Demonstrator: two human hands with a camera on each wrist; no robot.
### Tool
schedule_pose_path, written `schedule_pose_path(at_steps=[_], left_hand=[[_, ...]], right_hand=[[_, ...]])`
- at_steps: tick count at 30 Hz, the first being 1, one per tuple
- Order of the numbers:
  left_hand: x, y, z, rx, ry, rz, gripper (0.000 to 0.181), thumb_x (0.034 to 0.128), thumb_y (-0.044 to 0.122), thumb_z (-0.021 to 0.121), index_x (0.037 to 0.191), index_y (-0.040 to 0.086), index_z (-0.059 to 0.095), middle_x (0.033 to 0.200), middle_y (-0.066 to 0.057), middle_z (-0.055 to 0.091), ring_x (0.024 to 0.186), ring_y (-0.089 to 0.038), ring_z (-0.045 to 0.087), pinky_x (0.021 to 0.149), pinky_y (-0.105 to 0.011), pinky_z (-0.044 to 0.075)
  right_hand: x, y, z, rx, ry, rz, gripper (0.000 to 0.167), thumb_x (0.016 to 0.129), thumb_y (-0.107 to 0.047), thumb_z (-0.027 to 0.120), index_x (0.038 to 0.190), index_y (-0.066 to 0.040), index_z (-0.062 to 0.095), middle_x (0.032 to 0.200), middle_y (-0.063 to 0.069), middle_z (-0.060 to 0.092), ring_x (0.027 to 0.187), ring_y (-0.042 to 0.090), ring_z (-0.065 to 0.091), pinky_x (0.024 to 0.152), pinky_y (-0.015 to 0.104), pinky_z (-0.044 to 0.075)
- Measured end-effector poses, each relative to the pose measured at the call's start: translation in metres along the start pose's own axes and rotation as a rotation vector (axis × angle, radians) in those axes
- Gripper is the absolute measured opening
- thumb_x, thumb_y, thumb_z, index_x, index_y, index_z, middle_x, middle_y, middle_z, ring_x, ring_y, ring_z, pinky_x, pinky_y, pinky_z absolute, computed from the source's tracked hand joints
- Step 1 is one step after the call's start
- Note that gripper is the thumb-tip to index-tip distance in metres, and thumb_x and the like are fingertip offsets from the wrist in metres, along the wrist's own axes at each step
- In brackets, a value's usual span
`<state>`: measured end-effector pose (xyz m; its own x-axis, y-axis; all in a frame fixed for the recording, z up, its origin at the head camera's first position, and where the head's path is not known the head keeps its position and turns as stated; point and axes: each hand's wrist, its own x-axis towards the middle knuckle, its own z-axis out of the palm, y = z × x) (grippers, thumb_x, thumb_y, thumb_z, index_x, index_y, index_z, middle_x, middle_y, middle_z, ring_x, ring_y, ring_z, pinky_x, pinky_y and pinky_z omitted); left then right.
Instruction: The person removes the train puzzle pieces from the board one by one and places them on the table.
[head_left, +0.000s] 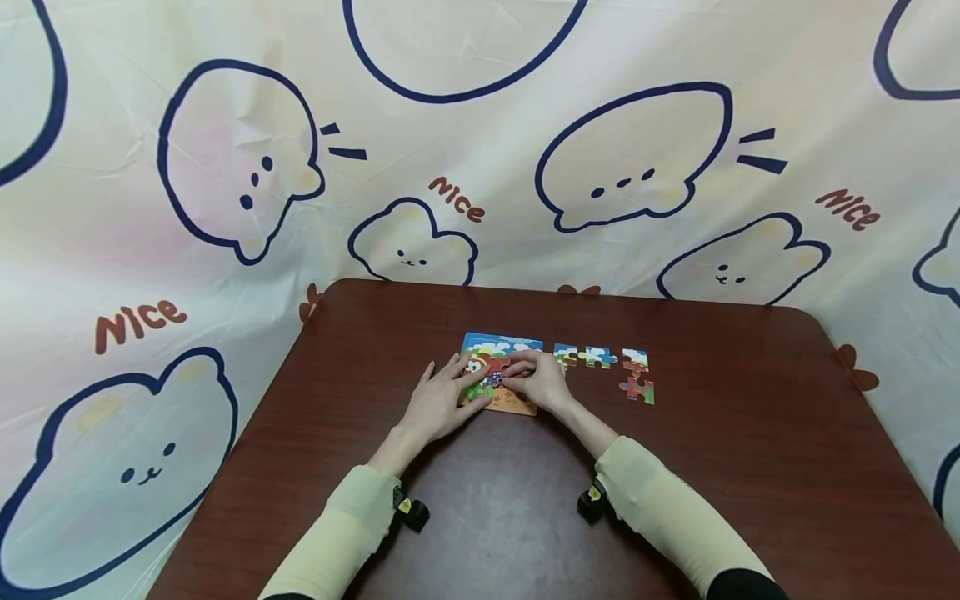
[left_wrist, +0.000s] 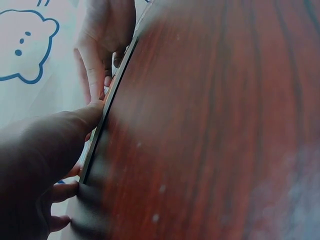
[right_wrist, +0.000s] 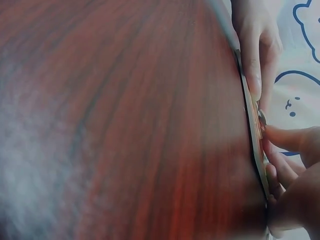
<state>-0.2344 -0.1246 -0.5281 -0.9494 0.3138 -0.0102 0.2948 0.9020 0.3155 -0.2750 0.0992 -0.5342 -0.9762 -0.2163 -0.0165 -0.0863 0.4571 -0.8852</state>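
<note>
A colorful jigsaw puzzle [head_left: 501,341] with a blue top edge and a tan lower edge lies flat on the table. My left hand [head_left: 438,400] rests on its left side, fingers spread, with the thumb along the lower edge. Over the puzzle's right part, my right hand [head_left: 546,385] pinches a small puzzle piece [right_wrist: 262,118] between thumb and fingers. That piece stands tilted against the puzzle in the right wrist view; its picture is mostly hidden. Both hands cover parts of the puzzle.
Right of the puzzle lie several loose pieces: two blue-sky pieces, one [head_left: 566,354] beside another [head_left: 597,357], then a sky-and-orange piece [head_left: 635,360] above a red and green one [head_left: 639,389]. The brown table [head_left: 750,467] meets a patterned cloth [head_left: 510,167] behind.
</note>
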Motion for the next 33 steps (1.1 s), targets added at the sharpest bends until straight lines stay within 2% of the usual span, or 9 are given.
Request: schedule_pose_path(at_steps=[3, 6, 7, 13, 18, 22, 28, 33], left_hand=[[0.0, -0.001, 0.001, 0.002, -0.004, -0.001, 0.062, 0.1082, 0.059, 0.062, 0.164, 0.033, 0.054, 0.181, -0.006, 0.036, 0.169, -0.031, 0.034, 0.137, -0.065, 0.024], [0.0, -0.001, 0.002, 0.0, -0.004, -0.003, 0.062, 0.108, 0.059, 0.063, 0.164, 0.033, 0.055, 0.18, -0.006, 0.037, 0.169, -0.03, 0.034, 0.137, -0.066, 0.024], [0.0, -0.001, 0.002, 0.001, -0.004, -0.003, 0.062, 0.1081, 0.059, 0.062, 0.164, 0.033, 0.054, 0.181, -0.006, 0.036, 0.169, -0.03, 0.034, 0.137, -0.066, 0.024], [-0.001, -0.001, 0.0, 0.0, -0.004, 0.004, 0.066, 0.1085, 0.059, 0.062, 0.167, 0.03, 0.05, 0.181, -0.006, 0.034, 0.17, -0.03, 0.032, 0.138, -0.064, 0.023], [-0.001, -0.001, 0.0, -0.01, -0.001, 0.005, 0.067, 0.1086, 0.059, 0.062, 0.168, 0.03, 0.049, 0.181, -0.007, 0.035, 0.17, -0.03, 0.032, 0.138, -0.065, 0.022], [0.0, -0.002, 0.001, -0.016, -0.004, 0.007, 0.067, 0.1086, 0.058, 0.062, 0.167, 0.03, 0.05, 0.181, -0.007, 0.035, 0.17, -0.031, 0.032, 0.138, -0.065, 0.022], [0.0, -0.002, 0.001, -0.018, 0.001, 0.01, 0.067, 0.1084, 0.058, 0.063, 0.167, 0.029, 0.05, 0.181, -0.007, 0.035, 0.17, -0.031, 0.032, 0.137, -0.066, 0.023], [-0.001, -0.001, 0.001, -0.025, 0.002, 0.009, 0.067, 0.1085, 0.058, 0.062, 0.168, 0.03, 0.049, 0.181, -0.007, 0.034, 0.17, -0.03, 0.031, 0.138, -0.065, 0.022]], right_hand=[[-0.001, 0.0, 0.0, 0.03, 0.001, 0.003, 0.04, 0.098, -0.009, 0.083, 0.136, -0.001, 0.075, 0.104, 0.015, 0.085, 0.099, 0.029, 0.079, 0.091, 0.041, 0.063], [-0.002, 0.001, 0.0, 0.069, -0.005, 0.009, 0.039, 0.099, -0.009, 0.082, 0.136, -0.002, 0.074, 0.105, 0.016, 0.085, 0.093, 0.026, 0.08, 0.072, 0.029, 0.059], [-0.002, 0.002, 0.0, 0.075, -0.007, 0.008, 0.039, 0.099, -0.009, 0.082, 0.136, -0.002, 0.074, 0.105, 0.016, 0.085, 0.092, 0.025, 0.079, 0.07, 0.026, 0.057], [0.0, 0.005, -0.001, 0.064, -0.004, -0.031, 0.038, 0.099, -0.012, 0.083, 0.135, -0.002, 0.074, 0.11, 0.016, 0.085, 0.098, 0.026, 0.076, 0.084, 0.032, 0.061], [-0.003, 0.005, -0.009, 0.077, -0.01, -0.069, 0.039, 0.099, -0.014, 0.083, 0.134, 0.0, 0.073, 0.12, 0.021, 0.08, 0.102, 0.027, 0.074, 0.086, 0.035, 0.063], [-0.007, 0.008, -0.018, 0.101, -0.028, -0.089, 0.039, 0.1, -0.012, 0.082, 0.135, 0.001, 0.071, 0.122, 0.022, 0.079, 0.102, 0.022, 0.074, 0.088, 0.03, 0.062], [-0.021, 0.013, -0.037, 0.114, -0.06, -0.138, 0.039, 0.099, -0.008, 0.081, 0.135, 0.004, 0.071, 0.114, 0.024, 0.081, 0.097, 0.016, 0.074, 0.085, 0.022, 0.059], [-0.034, 0.021, -0.057, 0.1, -0.057, -0.127, 0.038, 0.099, -0.008, 0.081, 0.135, 0.002, 0.071, 0.114, 0.022, 0.081, 0.095, 0.009, 0.073, 0.085, 0.02, 0.059]])
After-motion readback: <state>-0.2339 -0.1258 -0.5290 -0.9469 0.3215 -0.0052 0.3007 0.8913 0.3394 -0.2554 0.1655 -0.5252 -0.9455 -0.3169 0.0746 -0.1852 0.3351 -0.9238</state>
